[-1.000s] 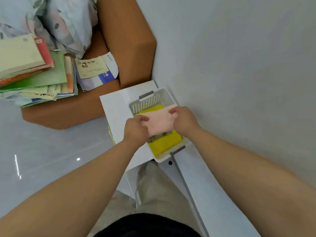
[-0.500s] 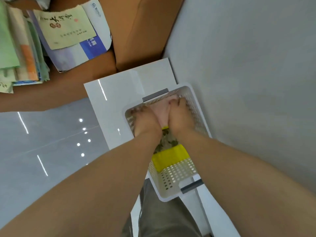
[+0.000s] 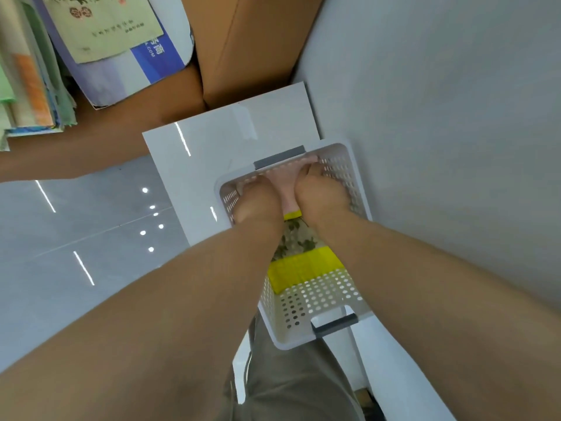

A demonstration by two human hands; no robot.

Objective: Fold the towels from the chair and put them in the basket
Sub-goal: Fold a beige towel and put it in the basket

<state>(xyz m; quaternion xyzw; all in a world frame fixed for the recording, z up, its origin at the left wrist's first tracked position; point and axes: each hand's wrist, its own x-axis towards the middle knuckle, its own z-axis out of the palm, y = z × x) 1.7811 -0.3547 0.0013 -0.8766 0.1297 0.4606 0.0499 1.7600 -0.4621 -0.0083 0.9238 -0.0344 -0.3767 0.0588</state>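
Left hand (image 3: pixel 258 202) sits deep in the basket (image 3: pixel 315 299), the pink towel (image 3: pixel 287 191) showing between it and the right hand (image 3: pixel 321 199). Whether they pinch it or press it flat I cannot tell. Best to seat it level against the wall beyond the hands, then release both sides together.

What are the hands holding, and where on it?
The pink towel, down in the basket: left hand at its left side, right hand at its right. Grip or press, unclear.

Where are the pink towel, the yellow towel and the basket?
pink towel (image 3: pixel 287 192): head view, narrow visible strip at its middle.
yellow towel (image 3: pixel 303 268): head view, middle of its folded top.
basket (image 3: pixel 318 302): head view, near perforated wall.
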